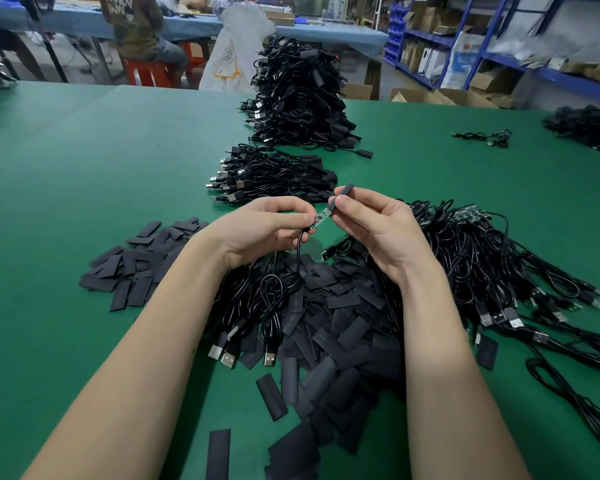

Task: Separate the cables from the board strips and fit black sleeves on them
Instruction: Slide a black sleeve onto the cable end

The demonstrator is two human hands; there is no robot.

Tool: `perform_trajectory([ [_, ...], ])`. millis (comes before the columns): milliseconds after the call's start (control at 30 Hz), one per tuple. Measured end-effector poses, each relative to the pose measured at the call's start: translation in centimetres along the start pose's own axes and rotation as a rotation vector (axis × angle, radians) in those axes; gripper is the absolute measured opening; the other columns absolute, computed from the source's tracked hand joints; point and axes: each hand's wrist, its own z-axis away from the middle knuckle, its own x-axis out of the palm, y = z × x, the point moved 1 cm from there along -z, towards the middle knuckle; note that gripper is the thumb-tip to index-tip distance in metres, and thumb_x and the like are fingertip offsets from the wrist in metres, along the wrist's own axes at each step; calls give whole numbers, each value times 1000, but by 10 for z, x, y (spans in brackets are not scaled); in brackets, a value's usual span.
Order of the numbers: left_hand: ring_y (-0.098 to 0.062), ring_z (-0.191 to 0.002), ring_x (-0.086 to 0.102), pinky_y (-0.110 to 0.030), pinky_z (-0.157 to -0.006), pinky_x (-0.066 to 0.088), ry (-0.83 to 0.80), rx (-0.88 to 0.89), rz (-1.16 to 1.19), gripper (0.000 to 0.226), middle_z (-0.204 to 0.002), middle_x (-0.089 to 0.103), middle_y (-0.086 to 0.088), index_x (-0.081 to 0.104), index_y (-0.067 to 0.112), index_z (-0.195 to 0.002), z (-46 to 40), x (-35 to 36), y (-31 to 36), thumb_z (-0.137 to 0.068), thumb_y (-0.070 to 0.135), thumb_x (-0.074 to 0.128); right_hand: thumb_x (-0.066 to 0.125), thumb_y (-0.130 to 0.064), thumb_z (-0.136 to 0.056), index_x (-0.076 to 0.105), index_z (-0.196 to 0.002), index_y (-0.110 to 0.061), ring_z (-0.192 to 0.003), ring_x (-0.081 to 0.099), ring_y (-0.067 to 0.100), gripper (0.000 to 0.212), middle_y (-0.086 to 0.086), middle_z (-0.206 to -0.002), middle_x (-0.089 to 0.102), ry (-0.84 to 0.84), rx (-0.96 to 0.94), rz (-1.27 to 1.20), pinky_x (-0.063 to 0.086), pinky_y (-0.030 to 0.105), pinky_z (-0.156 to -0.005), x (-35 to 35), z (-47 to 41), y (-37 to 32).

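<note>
Here, above the green desk [84, 161], the left hand [257, 230] pinches a small circuit board [320, 218] in a narrow grip, its black cable [300, 251] hanging below. The right hand [378, 230] pinches a black sleeve [340, 197], its end touching the board's tip, over loose sleeves [326, 327].

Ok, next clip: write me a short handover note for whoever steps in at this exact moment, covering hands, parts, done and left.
Left hand pinches a cable's small green board; its cable hangs down.
Right hand pinches a black sleeve, its mouth at the board's tip, not yet slid over.
Done: sleeved cables in two stacks farther up the green table.
Left: the unsleeved bundle on the right; loose sleeves lie below the hands.
</note>
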Motion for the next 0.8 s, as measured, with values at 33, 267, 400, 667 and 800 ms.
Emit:
perform_trajectory([
  [33,-9,-72,62,-17,-71,53,-4,1,2,13,-83,66,1,66,11,-95,0,0,0,-83,16,69,79,-11,-71,77,-98,-7,-90,75,14,27,9,-95,78,-21,10,2,58,19,-77,-1,0,0],
  [267,-8,-71,63,-17,-71,53,26,-14,91,6,-77,66,3,67,12,-93,-2,-1,-5,-88,15,66,79,-11,-72,80,-93,-10,-90,75,16,21,9,-97,78,-96,93,-17,58,19,-78,3,-2,7],
  [400,-14,-74,63,-20,-71,55,98,2,121,3,-82,61,-7,65,10,-92,-4,0,-6,-91,12,67,79,-6,-78,79,-92,-8,-86,75,15,14,9,-94,78,-15,84,-16,58,19,-76,7,-4,12],
  [667,-14,-73,70,-20,-72,55,245,201,-311,14,-81,72,-17,67,1,-98,-1,1,-1,-87,2,76,76,2,-85,73,-102,3,-85,75,15,18,12,-95,78,159,110,-173,60,20,-74,7,-6,10],
  [800,-18,-76,72,-25,-78,59,270,253,-346,13,-80,76,-16,71,1,-95,-1,3,-3,-85,4,78,76,1,-85,69,-113,8,-87,75,15,30,13,-98,77,169,108,-182,60,21,-75,7,-5,10],
])
